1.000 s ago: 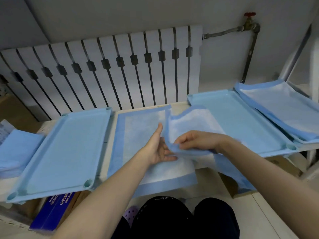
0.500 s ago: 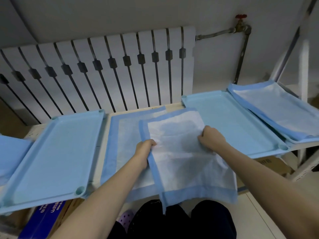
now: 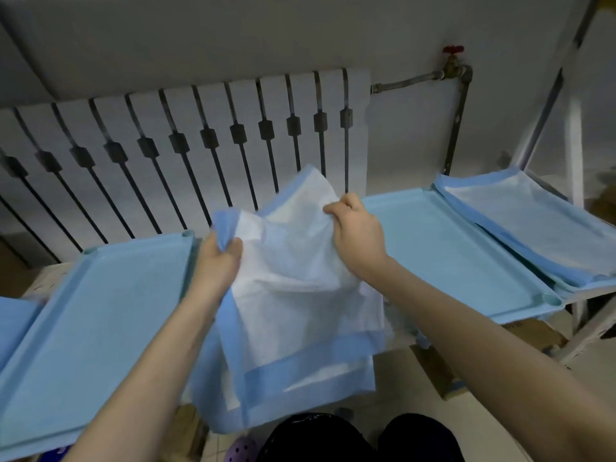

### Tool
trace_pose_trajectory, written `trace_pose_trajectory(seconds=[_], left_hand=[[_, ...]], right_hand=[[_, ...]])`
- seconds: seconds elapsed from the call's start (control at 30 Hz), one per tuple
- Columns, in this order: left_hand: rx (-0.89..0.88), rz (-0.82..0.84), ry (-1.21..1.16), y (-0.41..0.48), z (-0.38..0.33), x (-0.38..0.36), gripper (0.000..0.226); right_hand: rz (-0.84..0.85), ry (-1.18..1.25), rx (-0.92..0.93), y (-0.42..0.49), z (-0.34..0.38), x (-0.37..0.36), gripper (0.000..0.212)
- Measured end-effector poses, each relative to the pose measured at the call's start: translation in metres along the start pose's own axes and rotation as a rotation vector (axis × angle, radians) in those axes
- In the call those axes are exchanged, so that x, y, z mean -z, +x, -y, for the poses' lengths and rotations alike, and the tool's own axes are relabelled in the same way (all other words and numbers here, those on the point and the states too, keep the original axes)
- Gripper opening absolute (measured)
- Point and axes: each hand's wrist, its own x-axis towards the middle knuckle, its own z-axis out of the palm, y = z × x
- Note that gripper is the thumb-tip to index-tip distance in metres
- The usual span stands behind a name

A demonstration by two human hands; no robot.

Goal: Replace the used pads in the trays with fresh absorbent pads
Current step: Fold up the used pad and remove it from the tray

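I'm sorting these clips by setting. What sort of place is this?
Probably a utility or animal-care room, not a living space: a white ribbed radiator on a bare wall, a red-handled pipe valve, and shallow light-blue plastic trays lined up on a shelf.

Lifted pad hides the surface between the two trays. Left tray is cut off at the left edge; far-right pad at the right edge. Both forearms run out of frame.

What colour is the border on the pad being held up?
Blue, around a white middle; the pad shows best in the head view.
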Motion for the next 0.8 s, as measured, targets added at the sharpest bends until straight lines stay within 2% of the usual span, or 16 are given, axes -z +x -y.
trace_pose_trajectory(seconds=[0.07, 0.13, 0.2, 0.23, 0.27, 0.3, 0.33, 0.37, 0.43, 0.5, 0.57, 0.63, 0.7, 0.8], left_hand=[[-0.041, -0.028, 0.040, 0.015, 0.006, 0.019, 0.021], [0.011, -0.016, 0.083, 0.036, 0.030, 0.034, 0.022], [0.155, -0.051, 0.182, 0.050, 0.059, 0.042, 0.021], [0.244, -0.070, 0.273, 0.053, 0.074, 0.044, 0.033], [0.309, -0.079, 0.391, 0.052, 0.088, 0.043, 0.054], [0.315, -0.071, 0.506, 0.045, 0.097, 0.040, 0.071], [0.250, -0.044, 0.596, 0.037, 0.105, 0.035, 0.075], [0.157, 0.023, 0.654, 0.027, 0.110, 0.028, 0.068], [0.001, 0.229, 0.733, 0.008, 0.114, 0.008, 0.052], [-0.095, 0.380, 0.776, -0.012, 0.119, -0.011, 0.048], [-0.161, 0.431, 0.800, -0.028, 0.122, -0.025, 0.039], [-0.178, 0.478, 0.835, -0.039, 0.127, -0.031, 0.039], [-0.187, 0.517, 0.874, -0.044, 0.130, -0.030, 0.043], [-0.203, 0.487, 0.842, -0.046, 0.126, -0.025, 0.043]], right_hand=[[-0.061, 0.045, -0.014, 0.012, 0.010, -0.007, 0.034], [-0.005, 0.033, -0.079, 0.021, 0.015, -0.024, 0.032], [0.207, 0.029, -0.148, 0.022, 0.014, -0.044, 0.032], [0.353, 0.047, -0.180, 0.018, 0.013, -0.053, 0.039], [0.477, 0.050, -0.203, 0.012, 0.011, -0.060, 0.050], [0.549, 0.022, -0.213, 0.004, 0.007, -0.066, 0.058], [0.571, -0.043, -0.223, -0.006, 0.004, -0.071, 0.060], [0.566, -0.121, -0.236, -0.016, 0.000, -0.075, 0.055], [0.592, -0.251, -0.293, -0.033, -0.005, -0.075, 0.040], [0.657, -0.318, -0.344, -0.047, -0.009, -0.073, 0.035], [0.687, -0.336, -0.365, -0.058, -0.014, -0.066, 0.036], [0.668, -0.337, -0.352, -0.067, -0.017, -0.054, 0.040], [0.653, -0.286, -0.306, -0.075, -0.017, -0.045, 0.049], [0.612, 0.122, -0.291, -0.074, -0.009, -0.032, 0.040]])
